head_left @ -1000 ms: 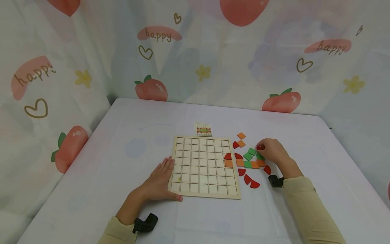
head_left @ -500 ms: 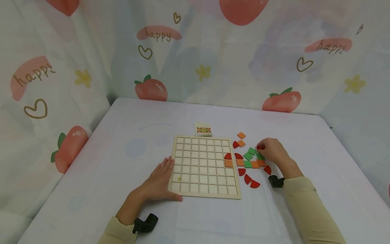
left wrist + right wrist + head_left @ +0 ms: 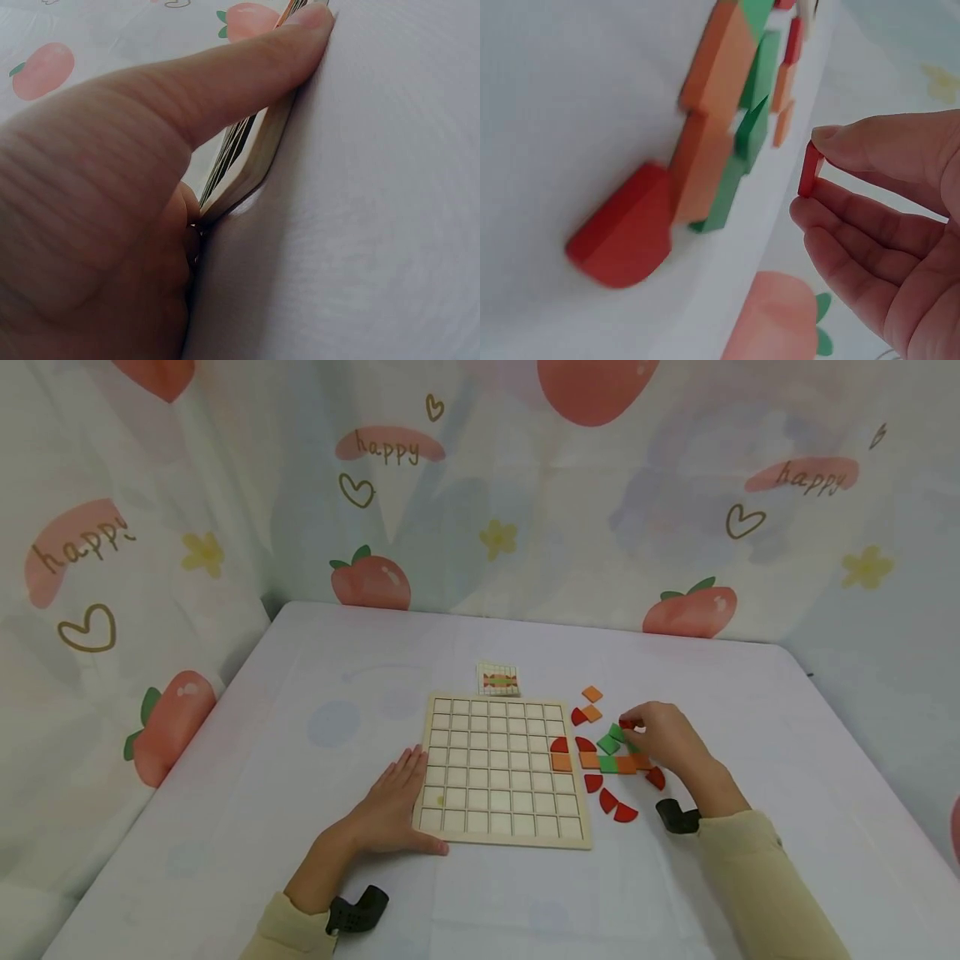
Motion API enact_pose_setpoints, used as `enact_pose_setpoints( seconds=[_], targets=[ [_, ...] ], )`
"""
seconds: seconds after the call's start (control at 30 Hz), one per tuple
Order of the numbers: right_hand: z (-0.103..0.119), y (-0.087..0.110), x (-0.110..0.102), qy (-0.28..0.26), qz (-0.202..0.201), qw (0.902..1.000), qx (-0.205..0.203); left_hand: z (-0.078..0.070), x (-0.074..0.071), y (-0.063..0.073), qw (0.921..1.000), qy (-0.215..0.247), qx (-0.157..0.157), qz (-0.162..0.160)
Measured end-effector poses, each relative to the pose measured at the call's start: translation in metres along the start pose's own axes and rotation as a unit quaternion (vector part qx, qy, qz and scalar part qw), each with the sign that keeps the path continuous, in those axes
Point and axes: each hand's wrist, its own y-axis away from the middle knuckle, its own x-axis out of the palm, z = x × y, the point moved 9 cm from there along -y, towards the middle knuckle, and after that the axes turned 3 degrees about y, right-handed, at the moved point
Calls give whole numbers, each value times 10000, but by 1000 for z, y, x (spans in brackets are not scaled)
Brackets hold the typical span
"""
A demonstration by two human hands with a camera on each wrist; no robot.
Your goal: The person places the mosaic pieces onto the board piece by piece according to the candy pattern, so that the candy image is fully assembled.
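Note:
Flat on the table lies a square wooden grid board (image 3: pixel 495 845). My left hand (image 3: pixel 390 802) rests against its left edge and front left corner, fingers straight and thumb spread along the front edge. Between thumb and fingertips, my right hand (image 3: pixel 667 739) pinches a red tile (image 3: pixel 808 171), held above the loose pieces right of the board. Below that hand are green square tiles (image 3: pixel 608 744) and a row of orange (image 3: pixel 626 765) and green tiles. A red quarter-round piece (image 3: pixel 559 745) and an orange square (image 3: pixel 561 762) sit at the board's right side.
Behind the board lies a small pattern card (image 3: pixel 498 679). Several red rounded pieces (image 3: pixel 626 812) are scattered right of the board, with an orange tile (image 3: pixel 592 694) farther back. A printed curtain (image 3: pixel 465 568) stands behind the table.
My right hand has shifted slightly left toward the board, carrying the pinched red tile over the green tiles. The left hand and the board stay in place.

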Motion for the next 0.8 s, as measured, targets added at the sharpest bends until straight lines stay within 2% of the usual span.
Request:
enact_pose_setpoints(
  seconds=[0.23, 0.37, 0.8],
  targets=[
    [15, 5, 0, 53, -109, 9997, -210, 1, 0, -1, 9999, -93, -45, -14],
    [19, 7, 1, 44, -22, 9998, -191, 1, 1, -2, 9999, -116, -34, -9],
    [33, 16, 11, -140, 125, 9984, -527, 1, 1, -1, 9999, -136, -33, -12]
  ],
)
